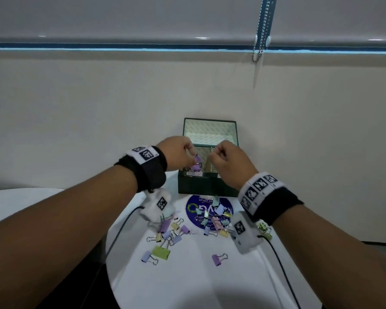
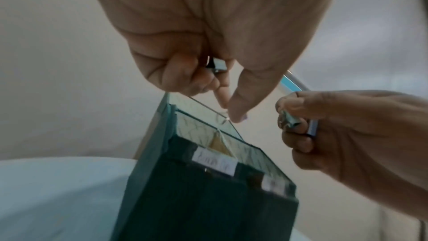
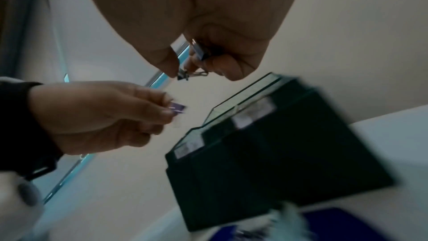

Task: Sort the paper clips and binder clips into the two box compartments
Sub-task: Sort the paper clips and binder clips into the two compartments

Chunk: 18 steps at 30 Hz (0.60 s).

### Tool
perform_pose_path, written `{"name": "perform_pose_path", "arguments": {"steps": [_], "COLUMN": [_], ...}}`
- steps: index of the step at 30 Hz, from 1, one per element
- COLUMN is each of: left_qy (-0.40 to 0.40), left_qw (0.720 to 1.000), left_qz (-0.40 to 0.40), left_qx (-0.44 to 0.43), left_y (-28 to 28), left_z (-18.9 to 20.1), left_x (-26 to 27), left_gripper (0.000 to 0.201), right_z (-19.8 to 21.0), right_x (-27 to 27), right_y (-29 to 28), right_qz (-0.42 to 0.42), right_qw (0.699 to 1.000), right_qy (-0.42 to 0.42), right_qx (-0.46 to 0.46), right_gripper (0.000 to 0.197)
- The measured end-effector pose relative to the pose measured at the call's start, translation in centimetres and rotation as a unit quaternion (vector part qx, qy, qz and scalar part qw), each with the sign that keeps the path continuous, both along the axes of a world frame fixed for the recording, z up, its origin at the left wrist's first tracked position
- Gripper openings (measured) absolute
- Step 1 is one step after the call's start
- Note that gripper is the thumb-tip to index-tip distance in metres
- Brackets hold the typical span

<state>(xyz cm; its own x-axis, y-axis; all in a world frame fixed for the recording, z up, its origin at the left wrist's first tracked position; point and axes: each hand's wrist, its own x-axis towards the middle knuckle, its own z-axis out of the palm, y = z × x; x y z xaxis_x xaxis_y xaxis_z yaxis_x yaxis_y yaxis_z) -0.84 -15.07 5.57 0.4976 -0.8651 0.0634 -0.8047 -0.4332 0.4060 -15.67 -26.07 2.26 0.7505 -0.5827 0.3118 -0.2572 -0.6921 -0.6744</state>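
In the head view the left hand point(image 1: 176, 152) sits left of centre, above the left side of the box point(image 1: 207, 186). Its grip pinches a purple binder clip point(image 1: 197, 159) between thumb and fingertips, right over the left compartment, where more purple clips point(image 1: 195, 167) already lie. The left wrist view shows another small clip point(image 2: 219, 65) tucked in the curled fingers point(image 2: 185, 76) of that hand, so the grip is clenched on clips.

The box stands at the centre of the frame, at the far end of the white bench point(image 1: 187, 275), its lid point(image 1: 210, 130) raised against the wall. A divider point(image 1: 210, 161) splits it into a left and a right compartment, and two pale labels show on the front rim in the wrist views, too blurred to read.

Just right of centre the right hand point(image 1: 230, 166) hangs over the right compartment. Its grip is curled round a small dark clip point(image 3: 199, 50), with wire loops point(image 3: 197, 75) dangling below the fingertips; in the left wrist view a clip point(image 2: 289, 120) is likewise pinched in those fingers.

Lower in the frame, in front of the box, loose binder clips point(image 1: 169, 233) in purple, yellow, green, blue and pink lie scattered on the bench, some over a round blue sticker point(image 1: 198, 208). A large green clip point(image 1: 161, 252) lies lower left of the pile, and a lone purple clip point(image 1: 217, 259) lies lower right. Both wrists wear black bands with white marker tags.
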Motion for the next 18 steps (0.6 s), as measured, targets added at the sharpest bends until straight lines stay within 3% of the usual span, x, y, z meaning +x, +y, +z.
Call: {"name": "perform_pose_path", "arguments": {"steps": [3, 4, 6, 8, 10, 11, 13, 14, 18], "left_qy": [0.191, 0.199, 0.107, 0.031, -0.01, -0.034, -0.056, -0.055, -0.036], "left_qw": [0.981, 0.979, 0.994, 0.998, 0.999, 0.999, 0.99, 0.982, 0.975], "left_qz": [0.015, 0.011, 0.004, 0.008, 0.002, -0.012, -0.054, -0.074, -0.091], "left_qx": [-0.036, -0.033, -0.029, -0.056, -0.044, 0.002, 0.121, 0.166, 0.199], "left_y": [-0.5, -0.3, 0.4, 1.7, 3.6, 4.6, 6.2, 6.7, 7.0], "left_z": [0.0, -0.1, -0.6, -1.2, -1.9, -2.2, -3.2, -3.8, -5.6], "left_x": [0.4, 0.5, 0.9, 1.2, 1.1, 0.8, -0.1, -0.5, -1.7], "left_gripper": [0.057, 0.064, 0.065, 0.051, 0.031, 0.024, 0.021, 0.023, 0.03], "right_z": [0.8, 1.0, 1.1, 1.1, 0.8, 0.4, -0.6, -1.2, -3.2], "right_x": [2.8, 3.2, 3.2, 2.4, 1.1, 0.5, -0.7, -1.2, -1.4], "right_y": [0.5, 0.7, 0.7, 0.5, 0.6, 0.7, 1.3, 1.7, 3.2], "right_qz": [-0.008, 0.003, 0.028, 0.029, 0.035, 0.046, 0.078, 0.098, 0.166], "right_qw": [0.999, 0.997, 0.992, 0.989, 0.989, 0.989, 0.983, 0.975, 0.911], "right_qy": [0.037, 0.067, 0.124, 0.14, 0.121, 0.108, 0.12, 0.152, 0.323], "right_qx": [0.028, 0.025, -0.006, -0.041, -0.073, -0.088, -0.115, -0.129, -0.194], "right_gripper": [0.011, 0.012, 0.025, 0.034, 0.027, 0.02, 0.006, 0.008, 0.018]}}
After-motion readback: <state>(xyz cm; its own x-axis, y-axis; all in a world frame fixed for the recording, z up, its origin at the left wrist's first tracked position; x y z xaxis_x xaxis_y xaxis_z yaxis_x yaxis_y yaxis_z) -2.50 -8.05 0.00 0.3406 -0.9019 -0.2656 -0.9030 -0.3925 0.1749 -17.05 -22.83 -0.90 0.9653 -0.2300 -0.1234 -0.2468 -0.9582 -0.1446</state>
